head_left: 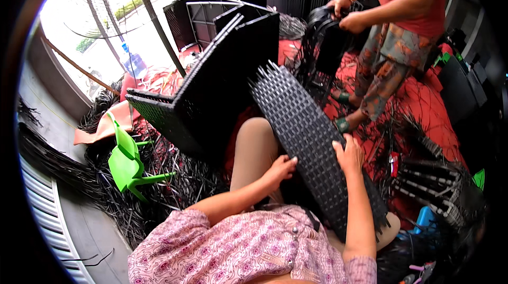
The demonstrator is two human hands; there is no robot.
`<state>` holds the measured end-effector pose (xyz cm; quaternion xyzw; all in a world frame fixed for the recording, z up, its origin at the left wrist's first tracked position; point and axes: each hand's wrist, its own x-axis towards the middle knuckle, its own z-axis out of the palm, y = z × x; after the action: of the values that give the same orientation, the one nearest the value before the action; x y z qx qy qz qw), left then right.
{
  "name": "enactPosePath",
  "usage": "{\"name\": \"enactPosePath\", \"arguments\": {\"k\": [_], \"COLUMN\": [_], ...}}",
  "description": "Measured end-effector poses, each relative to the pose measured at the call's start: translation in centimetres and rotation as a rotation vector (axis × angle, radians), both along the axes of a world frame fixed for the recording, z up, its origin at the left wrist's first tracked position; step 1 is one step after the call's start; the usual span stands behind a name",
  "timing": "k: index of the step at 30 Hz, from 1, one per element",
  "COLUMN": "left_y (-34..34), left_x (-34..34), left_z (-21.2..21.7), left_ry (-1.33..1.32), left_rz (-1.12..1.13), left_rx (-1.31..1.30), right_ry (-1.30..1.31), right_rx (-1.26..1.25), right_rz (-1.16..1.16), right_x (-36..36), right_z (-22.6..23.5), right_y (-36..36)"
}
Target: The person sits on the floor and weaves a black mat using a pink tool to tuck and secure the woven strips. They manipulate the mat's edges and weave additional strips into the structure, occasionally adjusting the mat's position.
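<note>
Lower centre of the frame: my left hand (279,169), fingers curled against the near edge of the woven panel (307,130), gripping its underside. My right hand (349,154), fingers bent over the panel's right edge, thumb on top, holding it.

Woven panel: black, flat, long, lying slantwise across my knee (256,144) from centre frame down to lower right; loose strand ends stick out at its upper edge.

Centre left: black woven box frame (211,88), tipped on its side, open face toward upper left; I cannot tell what is inside.

Left of centre: green plastic stool (127,162), toppled among black strands (174,183) covering the floor.

Right of centre: red mat (428,109) strewn with strands; a half-woven frame (434,183) at right edge.

Upper centre: stacked black woven frames (211,9), just beside one another.

Upper right: another person (402,25), both hands on a dark woven piece (328,35).

Open room: bare grey floor (84,226) along lower left edge only.
</note>
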<state>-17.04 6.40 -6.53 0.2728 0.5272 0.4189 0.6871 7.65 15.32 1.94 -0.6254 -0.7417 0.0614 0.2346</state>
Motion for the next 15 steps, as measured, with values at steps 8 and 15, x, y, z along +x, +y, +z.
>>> {"name": "enactPosePath", "arguments": {"k": [8,15], "left_y": [0.7,0.6], "left_x": [1.2,0.0], "left_z": [-3.7,-4.2], "left_ry": [-0.115,-0.251], "left_rz": [0.130,0.122], "left_rx": [-0.092,-0.115], "right_ry": [0.067,0.056], "right_rx": [-0.242,-0.221], "right_rz": [-0.069,-0.085], "right_x": [0.9,-0.6], "right_z": [-0.2,1.9], "right_y": [1.9,-0.1]}}
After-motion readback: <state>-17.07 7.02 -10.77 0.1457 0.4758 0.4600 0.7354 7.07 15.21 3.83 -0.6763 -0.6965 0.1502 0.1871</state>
